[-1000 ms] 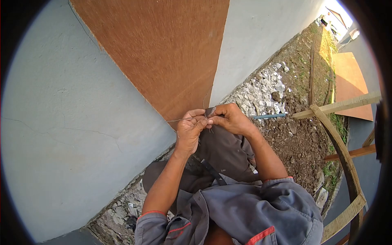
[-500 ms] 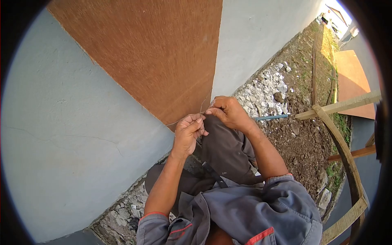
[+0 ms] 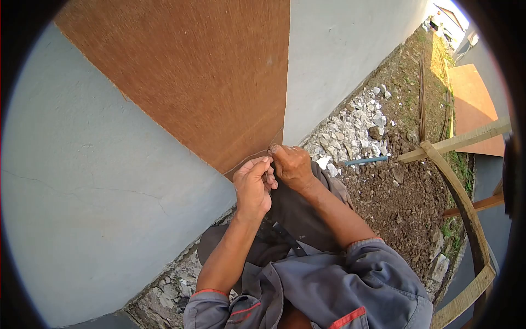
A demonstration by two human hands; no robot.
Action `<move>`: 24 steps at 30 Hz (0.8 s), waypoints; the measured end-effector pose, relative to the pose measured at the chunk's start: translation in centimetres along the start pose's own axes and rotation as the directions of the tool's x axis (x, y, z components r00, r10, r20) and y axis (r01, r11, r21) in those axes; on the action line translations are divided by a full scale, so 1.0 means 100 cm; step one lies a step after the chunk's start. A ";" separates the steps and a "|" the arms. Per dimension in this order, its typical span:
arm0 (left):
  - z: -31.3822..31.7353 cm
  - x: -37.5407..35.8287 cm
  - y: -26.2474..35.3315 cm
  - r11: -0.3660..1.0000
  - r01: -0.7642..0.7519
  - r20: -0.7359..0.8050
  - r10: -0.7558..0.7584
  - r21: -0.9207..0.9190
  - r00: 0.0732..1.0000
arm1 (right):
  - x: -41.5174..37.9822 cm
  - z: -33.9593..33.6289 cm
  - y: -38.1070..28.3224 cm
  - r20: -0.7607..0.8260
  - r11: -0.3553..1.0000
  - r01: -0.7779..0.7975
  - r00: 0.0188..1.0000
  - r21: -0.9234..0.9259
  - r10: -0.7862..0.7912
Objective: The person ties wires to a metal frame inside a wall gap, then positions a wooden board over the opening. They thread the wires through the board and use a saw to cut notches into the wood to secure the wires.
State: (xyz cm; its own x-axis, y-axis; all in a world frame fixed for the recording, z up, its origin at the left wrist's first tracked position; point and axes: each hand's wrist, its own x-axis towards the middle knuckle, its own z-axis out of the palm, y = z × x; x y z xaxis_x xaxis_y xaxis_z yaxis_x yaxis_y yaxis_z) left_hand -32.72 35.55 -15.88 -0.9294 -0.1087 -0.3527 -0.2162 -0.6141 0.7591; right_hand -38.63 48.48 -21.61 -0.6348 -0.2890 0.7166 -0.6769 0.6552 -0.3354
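Observation:
A thin wire (image 3: 241, 163) crosses the lower end of the reddish-brown plywood panel (image 3: 192, 71) and runs to my fingers. My left hand (image 3: 253, 183) pinches it between thumb and forefinger, palm turned up and the other fingers curled. Close beside it, my right hand (image 3: 291, 166) is closed on the wire too, its fingertips near the left ones. Part of the wire is hidden by the fingers. Both hands are just in front of the panel's narrow bottom, above my dark trousers.
Grey wall (image 3: 109, 164) flanks the panel. White rubble (image 3: 350, 129) lies along the wall's foot at the right, with a blue-green pipe (image 3: 364, 160) on the soil. Wooden battens (image 3: 455, 145) stand at the right, near another plywood sheet (image 3: 474, 107).
My right hand has moved down and slightly left, turning its knuckles more upward, closer to my left hand. My knee is lower behind the hands. The view has shifted slightly.

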 end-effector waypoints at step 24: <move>-0.026 -0.043 0.055 0.138 -0.664 0.357 0.754 0.735 0.551 | -0.022 -0.007 0.002 0.108 0.680 -0.605 0.775 0.413 0.623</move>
State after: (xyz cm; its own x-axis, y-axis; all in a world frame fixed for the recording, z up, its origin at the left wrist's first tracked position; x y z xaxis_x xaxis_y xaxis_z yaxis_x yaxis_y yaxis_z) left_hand -29.16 30.59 -11.64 -0.7821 -0.2440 0.5734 0.3677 0.5623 0.7407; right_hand -37.13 49.75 -22.84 -0.9538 0.1090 0.2798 -0.2304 0.3321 -0.9147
